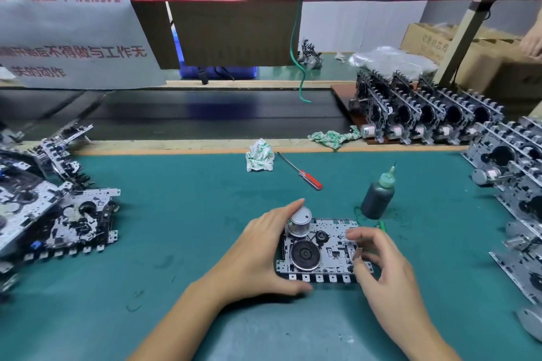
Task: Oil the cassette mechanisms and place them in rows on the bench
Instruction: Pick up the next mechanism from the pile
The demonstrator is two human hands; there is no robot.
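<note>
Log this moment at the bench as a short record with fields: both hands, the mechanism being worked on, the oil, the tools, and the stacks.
left hand: grips the left end of the cassette mechanism, fingers over its motor
right hand: fingers curled at the mechanism's right edge
mechanism position: flat on the green mat, flywheel up
oil bottle: upright behind the mechanism, untouched
screwdriver: red handle, lying on the mat
rags: two, crumpled, at the mat's far edge
loose pile: left
rows of mechanisms: right, on edge
</note>
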